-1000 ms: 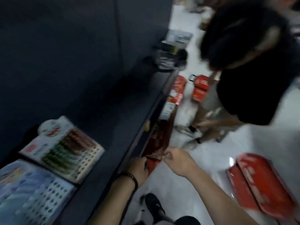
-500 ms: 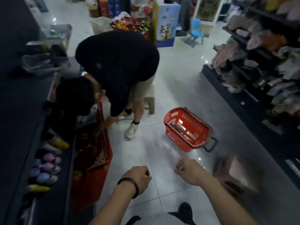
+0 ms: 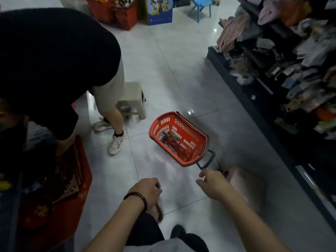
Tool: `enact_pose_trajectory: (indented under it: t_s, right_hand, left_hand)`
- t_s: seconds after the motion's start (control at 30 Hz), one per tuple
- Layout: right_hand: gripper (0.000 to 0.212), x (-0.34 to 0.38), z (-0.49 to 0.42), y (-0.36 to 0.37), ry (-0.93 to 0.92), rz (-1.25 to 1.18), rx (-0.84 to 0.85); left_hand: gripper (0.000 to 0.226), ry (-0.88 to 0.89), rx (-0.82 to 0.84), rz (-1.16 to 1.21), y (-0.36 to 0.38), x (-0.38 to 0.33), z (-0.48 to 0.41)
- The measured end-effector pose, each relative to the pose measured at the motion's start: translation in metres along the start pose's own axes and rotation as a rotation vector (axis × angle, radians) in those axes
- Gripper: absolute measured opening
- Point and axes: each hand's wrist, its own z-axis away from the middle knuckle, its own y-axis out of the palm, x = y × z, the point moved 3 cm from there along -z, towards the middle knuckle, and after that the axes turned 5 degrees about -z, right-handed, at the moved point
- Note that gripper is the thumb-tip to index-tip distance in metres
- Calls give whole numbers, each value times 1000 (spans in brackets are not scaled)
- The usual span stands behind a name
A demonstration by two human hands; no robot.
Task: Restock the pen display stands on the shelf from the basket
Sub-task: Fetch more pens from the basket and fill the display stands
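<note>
A red plastic basket [image 3: 195, 140] stands on the white tiled floor in the middle of the aisle, with packets of pens [image 3: 171, 140] lying in its bottom. Its black handle [image 3: 207, 161] points toward me. My right hand [image 3: 213, 184] hovers just below that handle, fingers loosely curled and apart, holding nothing. My left hand [image 3: 146, 190], with a dark bead bracelet on the wrist, hangs lower left of the basket, fingers curled with nothing in them. The pen display stands are out of view.
Another person in a black shirt [image 3: 54, 66] bends over at the left, beside a beige stool [image 3: 133, 100]. A red carton of goods [image 3: 60, 188] sits at lower left. A pale box [image 3: 247, 186] lies at right. Dark shelves of clothing [image 3: 281, 70] line the right side.
My view has swung from the shelf to the aisle floor. Both hands left the red packet at the shelf edge and now reach out toward the basket, which is nearer.
</note>
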Motion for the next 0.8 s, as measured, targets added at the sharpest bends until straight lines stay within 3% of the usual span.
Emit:
enact_pose_trajectory:
  t_s: [0.27,0.5,0.8]
  right_hand:
    - [30,25,-146,-79,-19,86,2]
    - [22,60,-334,-122,-79,163,91]
    - [40,43,-596,-97,-220,337,-2]
  left_hand:
    - [13,-24,1,345,-57,-54,-178]
    - [17,-91,84,440,-96,-65,-373]
    - [12,-331,92,715,-22,-45,-601]
